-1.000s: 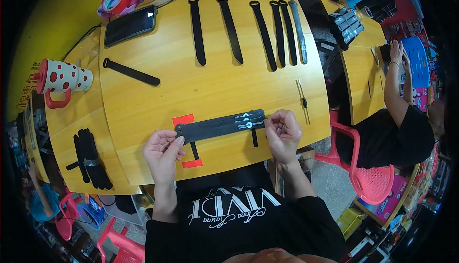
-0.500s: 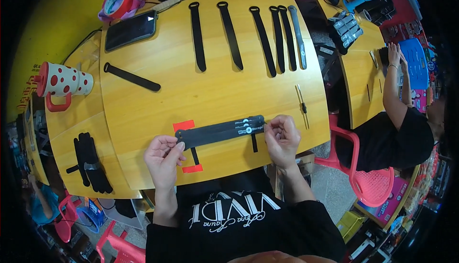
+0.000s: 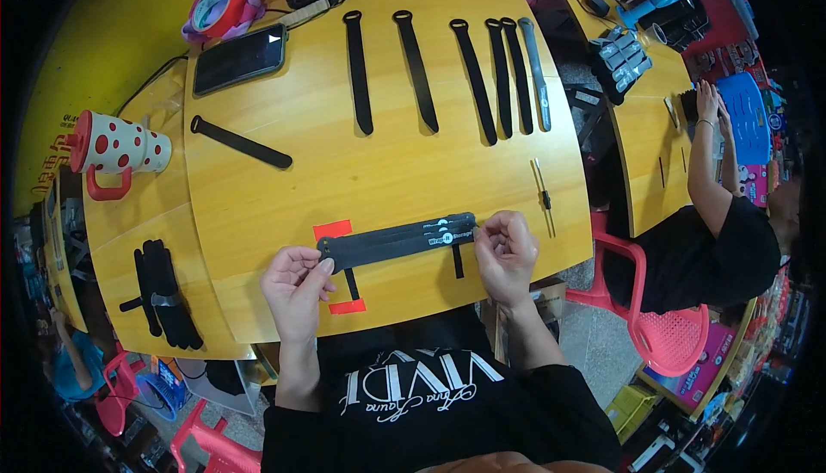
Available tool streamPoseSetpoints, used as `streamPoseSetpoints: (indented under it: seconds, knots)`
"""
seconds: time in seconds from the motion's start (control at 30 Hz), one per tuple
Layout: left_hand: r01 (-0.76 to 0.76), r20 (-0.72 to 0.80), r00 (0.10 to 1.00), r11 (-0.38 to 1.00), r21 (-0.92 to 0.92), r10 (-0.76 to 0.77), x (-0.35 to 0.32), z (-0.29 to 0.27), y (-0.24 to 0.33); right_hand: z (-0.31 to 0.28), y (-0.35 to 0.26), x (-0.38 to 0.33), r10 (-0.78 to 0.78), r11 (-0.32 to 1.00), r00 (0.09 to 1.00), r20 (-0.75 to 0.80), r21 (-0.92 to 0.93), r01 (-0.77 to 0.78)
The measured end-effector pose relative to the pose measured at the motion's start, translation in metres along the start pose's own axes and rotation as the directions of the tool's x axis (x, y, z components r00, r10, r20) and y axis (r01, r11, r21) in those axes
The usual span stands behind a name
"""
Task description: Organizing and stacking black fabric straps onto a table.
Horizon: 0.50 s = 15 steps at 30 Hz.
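A stack of dark hook-and-loop straps [image 3: 391, 243] with pale printing lies crosswise near the table's front edge. My left hand [image 3: 297, 288] pinches its left end between thumb and fingers. At the other end, my right hand [image 3: 508, 258] is closed, its fingertips pinching the stack's tip. Two narrow black strips [image 3: 459, 262] pass beneath the stack and stick out toward me. Red tape pieces [image 3: 348, 307] mark the table by the left strip.
Several loose black straps [image 3: 416, 77] lie across the far side of the yellow table [image 3: 284, 206]. A phone [image 3: 241, 60], a polka-dot tumbler [image 3: 120, 148], a bundled strap pack [image 3: 168, 296] and a thin tool [image 3: 544, 196] surround the work. Another person [image 3: 705, 241] sits right, near a pink chair [image 3: 641, 292].
Both hands keep their places at the stack's ends. The view has shifted slightly, so the table's far things sit a little lower in the picture.
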<state>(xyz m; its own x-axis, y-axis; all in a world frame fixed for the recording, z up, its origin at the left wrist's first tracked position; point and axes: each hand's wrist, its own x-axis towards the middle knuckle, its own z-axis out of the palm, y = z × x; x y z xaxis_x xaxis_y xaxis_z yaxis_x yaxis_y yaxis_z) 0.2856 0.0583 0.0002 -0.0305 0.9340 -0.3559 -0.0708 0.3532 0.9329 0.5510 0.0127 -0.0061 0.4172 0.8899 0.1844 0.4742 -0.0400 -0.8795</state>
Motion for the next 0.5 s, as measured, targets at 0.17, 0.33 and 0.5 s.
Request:
streamPoseSetpoints:
  seconds: [0.17,0.33,0.5]
  knots:
    - [0.003,0.007,1.000,1.000,0.001,-0.003,0.0004,0.0010,0.0011,0.0002,-0.0004,0.0021,-0.002,1.000,1.000,-0.004,-0.002,0.002]
    - [-0.006,-0.003,1.000,1.000,0.004,0.006,-0.0010,0.0010,0.0003,0.0022,0.0038,-0.0012,0.000,1.000,1.000,-0.008,0.003,0.000]
    - [0.004,0.001,1.000,1.000,0.000,-0.004,0.0003,0.0006,-0.0009,0.0024,0.0023,0.0018,-0.002,1.000,1.000,0.000,-0.025,0.002]
